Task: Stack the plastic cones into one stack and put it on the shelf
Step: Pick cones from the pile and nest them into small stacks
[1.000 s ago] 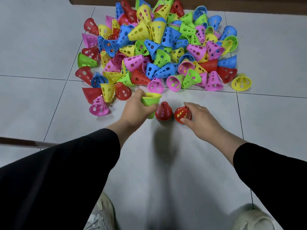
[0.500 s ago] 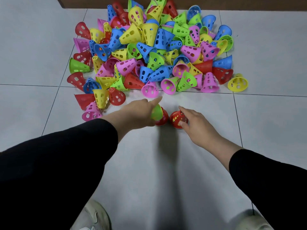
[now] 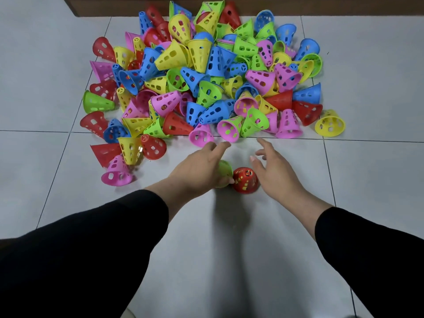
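The cones [image 3: 202,72] piled at twelve o'clock are smooth, shiny plastic full of holes, the floor [image 3: 367,180] is pale smooth tile with a soft shine, the sleeves [image 3: 91,249] look like matt black cloth, and the edge [image 3: 321,5] at twelve o'clock looks like brown wood.

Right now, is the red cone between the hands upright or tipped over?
Upright. The red cone stands on its wide rim on the floor, narrow closed top facing up. Neither hand holds it.
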Demonstrator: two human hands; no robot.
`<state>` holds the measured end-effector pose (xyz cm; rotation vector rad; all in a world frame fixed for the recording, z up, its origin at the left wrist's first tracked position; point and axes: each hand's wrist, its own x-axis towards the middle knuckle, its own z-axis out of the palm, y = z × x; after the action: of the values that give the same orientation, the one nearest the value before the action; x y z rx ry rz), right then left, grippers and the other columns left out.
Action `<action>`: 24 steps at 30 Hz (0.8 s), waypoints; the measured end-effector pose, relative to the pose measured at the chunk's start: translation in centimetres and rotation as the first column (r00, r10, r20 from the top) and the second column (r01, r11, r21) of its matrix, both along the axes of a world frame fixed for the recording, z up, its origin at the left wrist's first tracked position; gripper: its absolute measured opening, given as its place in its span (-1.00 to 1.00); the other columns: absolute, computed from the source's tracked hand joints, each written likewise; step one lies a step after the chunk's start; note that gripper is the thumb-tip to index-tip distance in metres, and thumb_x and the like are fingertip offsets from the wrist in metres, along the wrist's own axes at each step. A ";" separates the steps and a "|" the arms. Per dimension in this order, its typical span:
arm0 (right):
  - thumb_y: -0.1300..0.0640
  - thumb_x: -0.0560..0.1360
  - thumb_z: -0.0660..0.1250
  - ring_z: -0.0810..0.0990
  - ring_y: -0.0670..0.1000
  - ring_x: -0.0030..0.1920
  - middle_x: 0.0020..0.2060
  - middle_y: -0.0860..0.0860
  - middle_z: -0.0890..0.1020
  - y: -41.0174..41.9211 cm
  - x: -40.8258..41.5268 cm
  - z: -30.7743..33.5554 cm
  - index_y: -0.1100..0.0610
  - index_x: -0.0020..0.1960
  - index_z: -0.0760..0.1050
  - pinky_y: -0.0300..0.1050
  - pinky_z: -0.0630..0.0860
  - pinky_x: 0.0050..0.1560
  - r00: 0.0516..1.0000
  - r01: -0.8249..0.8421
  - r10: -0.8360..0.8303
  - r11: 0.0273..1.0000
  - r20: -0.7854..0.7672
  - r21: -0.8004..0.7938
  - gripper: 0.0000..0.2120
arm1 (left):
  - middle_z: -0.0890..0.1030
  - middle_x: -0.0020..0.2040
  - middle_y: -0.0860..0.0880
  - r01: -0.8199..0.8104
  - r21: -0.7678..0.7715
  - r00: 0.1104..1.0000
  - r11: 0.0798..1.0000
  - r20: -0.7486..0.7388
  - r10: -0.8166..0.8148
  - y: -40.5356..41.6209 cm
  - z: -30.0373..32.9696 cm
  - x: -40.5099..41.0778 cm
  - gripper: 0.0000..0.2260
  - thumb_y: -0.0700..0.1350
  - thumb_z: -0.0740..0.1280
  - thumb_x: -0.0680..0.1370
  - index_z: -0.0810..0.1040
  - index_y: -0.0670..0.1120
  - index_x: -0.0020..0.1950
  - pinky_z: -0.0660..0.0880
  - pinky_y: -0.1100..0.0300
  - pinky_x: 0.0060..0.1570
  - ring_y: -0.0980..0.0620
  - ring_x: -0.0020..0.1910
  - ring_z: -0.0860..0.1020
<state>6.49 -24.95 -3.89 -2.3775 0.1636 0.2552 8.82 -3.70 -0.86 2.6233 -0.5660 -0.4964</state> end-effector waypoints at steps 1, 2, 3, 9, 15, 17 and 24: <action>-0.07 0.61 0.22 0.51 0.06 0.25 0.25 0.02 0.55 -0.1 0.7 -0.1 -0.07 0.54 0.16 -0.01 0.46 0.24 1.000 0.018 -0.018 1.000 -0.012 -0.002 -0.47 | 0.43 0.26 -0.07 0.006 -0.033 1.000 0.999 0.020 -0.005 0.0 -0.2 -0.2 -0.21 0.25 0.44 0.44 0.16 0.05 0.55 0.49 0.04 0.04 -0.11 0.09 0.53; -0.06 0.61 0.24 0.52 0.08 0.26 0.26 0.04 0.55 -0.2 1.5 -0.2 -0.07 0.54 0.14 -0.01 0.46 0.23 0.999 0.034 -0.034 0.999 -0.026 0.000 -0.44 | 0.44 0.27 -0.06 0.000 -0.059 0.999 0.998 0.048 0.003 -0.1 -0.3 -0.3 -0.21 0.31 0.39 0.45 0.15 0.06 0.56 0.49 0.05 0.06 -0.09 0.13 0.52; -0.04 0.60 0.26 0.53 0.11 0.26 0.29 0.07 0.54 -0.2 2.2 -0.4 -0.06 0.55 0.10 0.00 0.45 0.23 0.998 0.051 -0.050 0.999 -0.039 0.005 -0.41 | 0.45 0.30 -0.04 -0.038 -0.080 0.996 0.996 0.075 0.044 0.0 -0.5 -0.4 -0.24 0.36 0.32 0.47 0.16 0.08 0.56 0.50 0.05 0.08 -0.07 0.19 0.50; 0.05 0.59 0.30 0.53 0.21 0.26 0.34 0.16 0.52 -0.5 6.2 -1.6 -0.03 0.60 -0.01 -0.04 0.44 0.19 0.989 0.113 -0.114 0.993 -0.096 -0.022 -0.30 | 0.47 0.27 -0.12 -0.515 -0.077 0.840 0.854 0.154 0.520 1.5 -2.7 3.2 -0.51 0.26 0.19 0.60 0.30 0.06 0.46 0.51 -0.02 -0.01 -0.18 0.17 0.53; -0.06 0.58 0.30 0.56 0.22 0.12 0.14 0.19 0.59 -0.4 7.5 -3.1 0.16 0.30 0.40 -0.09 0.38 -0.06 0.985 0.129 -0.139 0.987 -0.106 -0.096 -0.60 | 0.52 0.16 -0.14 -0.549 0.176 0.835 0.817 0.157 0.527 0.2 -3.8 7.7 -0.48 0.32 0.21 0.55 0.46 -0.07 0.28 0.49 -0.06 0.00 -0.21 0.13 0.51; -0.11 0.57 0.30 0.56 0.19 0.10 0.13 0.16 0.60 -0.5 7.5 -3.2 0.19 0.25 0.45 -0.13 0.35 -0.07 0.985 0.140 -0.148 0.986 -0.087 -0.090 -0.58 | 0.53 0.14 -0.15 -0.545 0.217 0.838 0.810 0.094 0.538 -0.6 -4.0 8.6 -0.44 0.35 0.24 0.52 0.44 -0.08 0.26 0.48 -0.04 -0.05 -0.21 0.11 0.53; -0.18 0.45 0.43 0.55 0.11 -0.12 -0.16 0.06 0.58 -1.0 6.6 -2.7 0.11 -0.10 0.48 -0.13 0.36 -0.18 0.963 0.268 -0.268 0.960 -0.015 0.085 -0.64 | 0.47 -0.20 -0.05 -0.547 0.179 0.821 0.818 -0.076 0.566 -1.5 -4.4 8.2 -0.59 0.04 0.36 0.52 0.27 -0.09 0.22 0.36 0.04 -0.23 -0.21 -0.09 0.58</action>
<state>13.09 -25.91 -6.55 -2.2383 0.4633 0.1341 17.04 -5.25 -5.26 2.6949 0.3048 -0.5170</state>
